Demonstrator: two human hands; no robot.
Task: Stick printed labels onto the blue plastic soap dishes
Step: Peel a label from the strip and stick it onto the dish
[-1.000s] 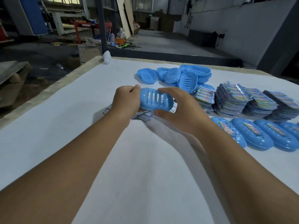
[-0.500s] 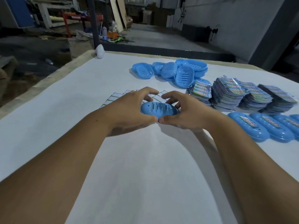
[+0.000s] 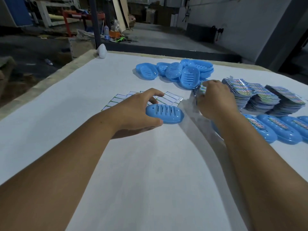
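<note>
Blue soap dish point(image 3: 165, 113) upside-down, long axis left-right, in left hand point(image 3: 138, 110); right hand point(image 3: 215, 99) pinching label point(image 3: 201, 85).

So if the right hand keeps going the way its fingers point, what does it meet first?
The right hand points away and slightly left, its fingers already at the nearest stack of printed labels. Straight beyond that lies the pile of unlabelled blue soap dishes, probably the tilted one in front, though depth is hard to judge.

Both bare forearms reach forward. Left hand point(image 3: 140, 110) sits palm-down, thumb and fingers curled round the near end of a soap dish point(image 3: 165, 113). Right hand point(image 3: 215, 100) is further out, fingertips bent, pinching a label point(image 3: 200, 86).
</note>
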